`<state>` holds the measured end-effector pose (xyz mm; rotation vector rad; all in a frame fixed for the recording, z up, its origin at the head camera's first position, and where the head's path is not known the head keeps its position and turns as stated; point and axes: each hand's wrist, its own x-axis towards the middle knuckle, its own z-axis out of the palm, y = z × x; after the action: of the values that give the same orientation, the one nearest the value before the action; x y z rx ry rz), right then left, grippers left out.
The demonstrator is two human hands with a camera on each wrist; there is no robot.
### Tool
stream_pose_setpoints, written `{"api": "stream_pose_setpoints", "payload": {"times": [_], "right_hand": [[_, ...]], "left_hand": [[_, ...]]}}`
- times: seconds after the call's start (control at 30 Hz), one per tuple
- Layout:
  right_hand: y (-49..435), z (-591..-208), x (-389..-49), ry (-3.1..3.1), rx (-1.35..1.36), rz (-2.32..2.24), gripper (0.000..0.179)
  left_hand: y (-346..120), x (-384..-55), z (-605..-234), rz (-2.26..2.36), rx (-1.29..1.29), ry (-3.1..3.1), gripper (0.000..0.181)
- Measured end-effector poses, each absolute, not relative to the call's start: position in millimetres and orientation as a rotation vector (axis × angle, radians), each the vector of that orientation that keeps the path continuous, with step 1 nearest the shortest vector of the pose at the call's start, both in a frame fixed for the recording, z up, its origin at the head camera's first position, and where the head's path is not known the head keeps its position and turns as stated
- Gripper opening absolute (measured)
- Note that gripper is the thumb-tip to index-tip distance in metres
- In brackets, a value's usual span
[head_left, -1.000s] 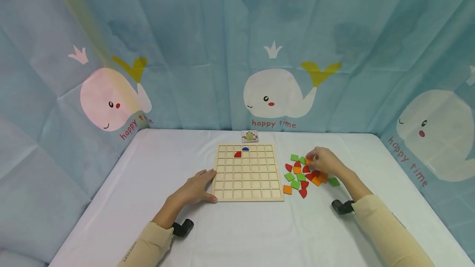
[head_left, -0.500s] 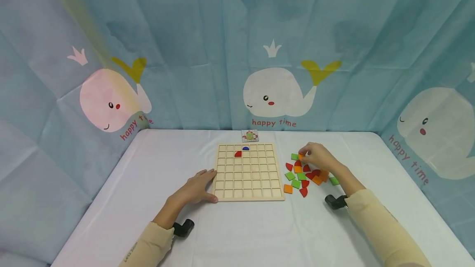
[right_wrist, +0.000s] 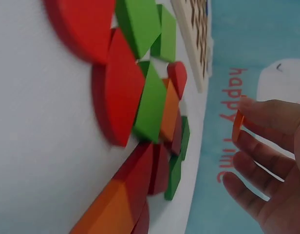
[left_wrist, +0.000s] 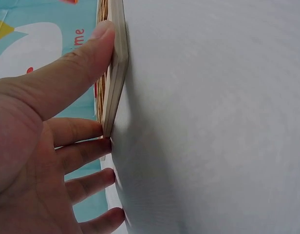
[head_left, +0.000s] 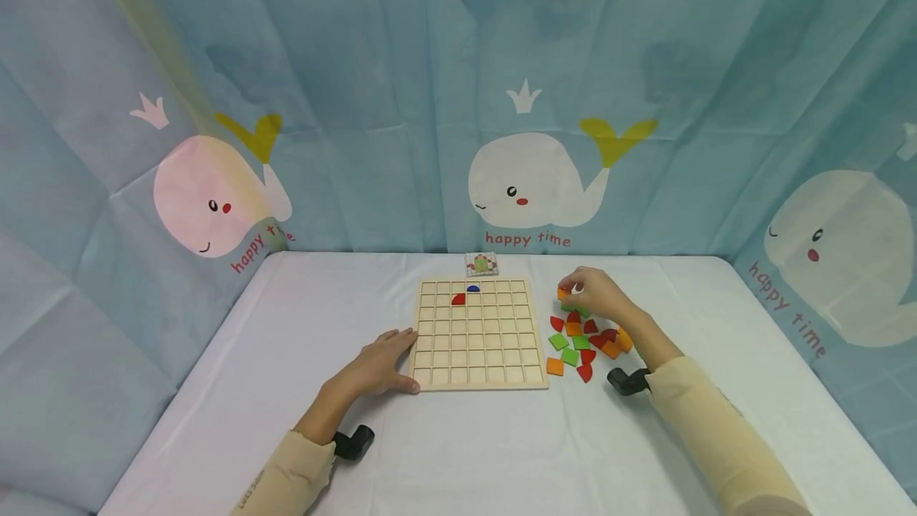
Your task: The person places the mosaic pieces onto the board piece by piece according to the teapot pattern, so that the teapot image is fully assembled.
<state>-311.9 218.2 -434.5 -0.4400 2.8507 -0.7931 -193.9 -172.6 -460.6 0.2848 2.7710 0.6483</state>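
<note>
My right hand (head_left: pixel 596 293) pinches an orange square tile (right_wrist: pixel 238 126) between thumb and fingers, raised over the far edge of the loose pieces. The remaining fingers of that hand spread loosely in the right wrist view. Left of the pile lies a wooden grid board (head_left: pixel 476 349), bearing a red quarter-circle piece (head_left: pixel 459 299) and a blue half-round piece (head_left: pixel 474 289) near its far edge. At the board's near left corner rests my left hand (head_left: pixel 380 362), its fingers extended along the side. The left thumb (left_wrist: pixel 86 56) touches the board's rim.
Several green tiles (head_left: pixel 559 341), red quarter-circles (head_left: pixel 585 373) and orange squares (head_left: pixel 555 366) lie scattered right of the board, some overlapping. A small printed pattern card (head_left: pixel 481 263) lies behind the board. A whale-print curtain (head_left: pixel 401 181) stands behind the white table (head_left: pixel 458 452).
My right hand has moved left and away from me with the orange tile, from within the pile to its far left edge. The left hand and the board have stayed put.
</note>
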Motion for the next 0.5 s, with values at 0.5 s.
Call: {"api": "stream_pose_setpoints", "payload": {"times": [0.5], "right_hand": [[180,-435,-318,2.851,-0.638,-0.794,0.029]], "left_hand": [[-174,-195,-464,0.662,0.294,2.768,0.094]]}}
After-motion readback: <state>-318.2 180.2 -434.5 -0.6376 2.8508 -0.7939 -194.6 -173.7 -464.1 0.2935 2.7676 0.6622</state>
